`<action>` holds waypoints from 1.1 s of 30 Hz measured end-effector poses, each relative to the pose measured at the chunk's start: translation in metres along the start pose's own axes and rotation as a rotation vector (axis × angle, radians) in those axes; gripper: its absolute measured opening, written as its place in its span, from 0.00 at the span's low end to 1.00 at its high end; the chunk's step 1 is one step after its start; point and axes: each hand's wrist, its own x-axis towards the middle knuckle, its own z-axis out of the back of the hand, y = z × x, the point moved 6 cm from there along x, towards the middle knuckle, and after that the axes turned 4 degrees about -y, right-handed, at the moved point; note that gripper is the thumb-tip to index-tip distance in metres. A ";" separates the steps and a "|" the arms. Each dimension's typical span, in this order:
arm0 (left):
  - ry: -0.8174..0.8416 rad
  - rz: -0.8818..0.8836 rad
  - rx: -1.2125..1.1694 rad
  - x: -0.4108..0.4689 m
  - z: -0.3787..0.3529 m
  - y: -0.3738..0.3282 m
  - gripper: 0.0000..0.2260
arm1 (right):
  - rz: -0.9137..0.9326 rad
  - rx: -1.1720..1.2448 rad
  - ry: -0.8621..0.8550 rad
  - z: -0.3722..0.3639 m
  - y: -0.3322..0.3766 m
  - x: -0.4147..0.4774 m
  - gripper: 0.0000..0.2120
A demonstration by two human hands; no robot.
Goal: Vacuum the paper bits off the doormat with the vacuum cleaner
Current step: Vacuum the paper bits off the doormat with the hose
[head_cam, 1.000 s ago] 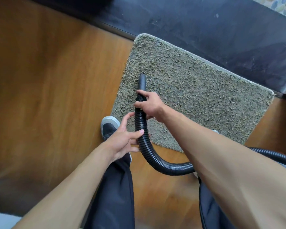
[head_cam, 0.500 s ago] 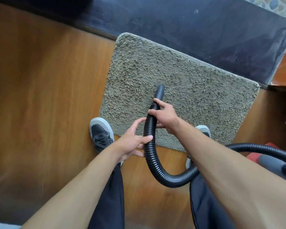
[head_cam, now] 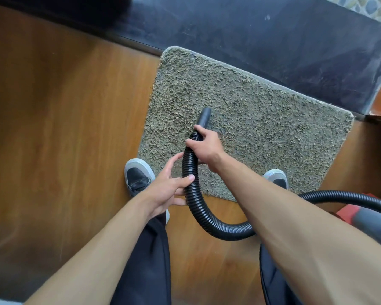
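I swept the nozzle (head_cam: 204,117) from the left part of the doormat (head_cam: 273,128) toward its middle, right hand (head_cam: 206,147) and left hand (head_cam: 166,189) travelling with the hose (head_cam: 190,168), and the vacuum body (head_cam: 372,223) slid into view.

Wood floor (head_cam: 64,128) below; dark step (head_cam: 273,45) along top; pebble tiles (head_cam: 370,5) top right; black shoes (head_cam: 138,176), dark trousers (head_cam: 147,260).
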 end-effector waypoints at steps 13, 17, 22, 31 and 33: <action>0.022 0.016 -0.065 -0.007 -0.002 0.008 0.29 | 0.047 -0.101 0.072 -0.007 -0.001 -0.003 0.32; 0.041 0.027 0.017 -0.006 -0.021 0.007 0.30 | -0.018 0.001 0.046 0.018 -0.016 -0.008 0.30; 0.055 0.054 0.010 -0.020 -0.015 0.013 0.31 | -0.082 0.032 0.086 0.012 -0.020 -0.022 0.29; 0.017 0.088 -0.149 -0.059 0.044 0.048 0.32 | -0.080 -0.097 0.227 -0.067 -0.015 -0.055 0.28; 0.028 0.082 -0.143 -0.065 0.054 0.048 0.31 | -0.068 -0.095 0.228 -0.075 -0.011 -0.060 0.29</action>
